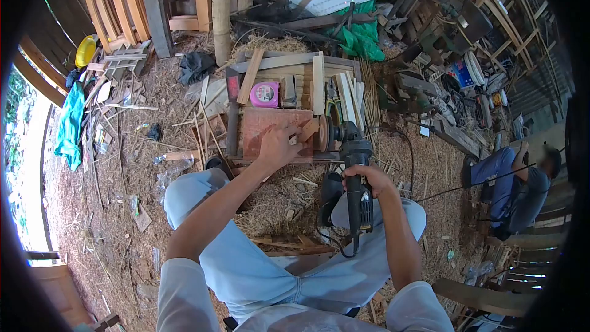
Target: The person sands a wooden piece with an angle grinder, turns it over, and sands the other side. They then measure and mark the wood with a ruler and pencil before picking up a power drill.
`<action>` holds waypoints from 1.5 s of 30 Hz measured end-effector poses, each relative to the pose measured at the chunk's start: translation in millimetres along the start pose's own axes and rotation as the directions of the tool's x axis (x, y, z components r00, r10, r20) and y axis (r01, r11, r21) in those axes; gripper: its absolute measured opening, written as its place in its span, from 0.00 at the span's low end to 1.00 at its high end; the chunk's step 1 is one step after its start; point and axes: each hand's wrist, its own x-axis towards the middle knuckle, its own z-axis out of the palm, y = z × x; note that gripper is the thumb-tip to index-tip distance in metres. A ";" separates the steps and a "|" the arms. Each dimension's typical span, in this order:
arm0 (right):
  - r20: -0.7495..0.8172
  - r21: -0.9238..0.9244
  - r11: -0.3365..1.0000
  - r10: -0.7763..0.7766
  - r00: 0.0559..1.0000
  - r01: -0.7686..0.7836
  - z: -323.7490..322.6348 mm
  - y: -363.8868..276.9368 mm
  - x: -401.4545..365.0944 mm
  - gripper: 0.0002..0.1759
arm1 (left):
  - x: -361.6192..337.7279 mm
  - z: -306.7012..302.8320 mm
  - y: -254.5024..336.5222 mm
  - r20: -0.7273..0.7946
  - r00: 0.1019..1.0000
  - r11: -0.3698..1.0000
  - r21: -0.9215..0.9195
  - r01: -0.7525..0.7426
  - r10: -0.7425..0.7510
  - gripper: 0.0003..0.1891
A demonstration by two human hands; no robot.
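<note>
Hands on wood and grinder

The black grinder points forward, its brown disc facing left. A small tan wood piece slants beside the disc.

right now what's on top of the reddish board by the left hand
The left hand is over the reddish board, holding a small wood piece above its right edge, beside the sanding disc. Whatever they cover can't be seen.
</note>
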 end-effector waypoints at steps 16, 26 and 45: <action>-0.006 -0.005 1.000 0.016 1.000 -0.016 -0.9 0.0 1.0 0.14 | -0.2 -4.1 0.8 0.044 0.999 0.999 -0.022 0.027 -0.026 0.19; -0.005 -0.005 1.000 0.007 1.000 -0.007 0.1 -1.0 3.5 0.15 | 0.1 -3.2 -4.7 0.032 0.999 1.000 -0.017 -0.023 0.024 0.20; -0.010 -0.025 0.999 0.026 1.000 -0.026 0.5 -0.3 -0.9 0.14 | -2.9 -4.9 0.0 0.038 0.999 0.999 0.036 -0.029 0.028 0.19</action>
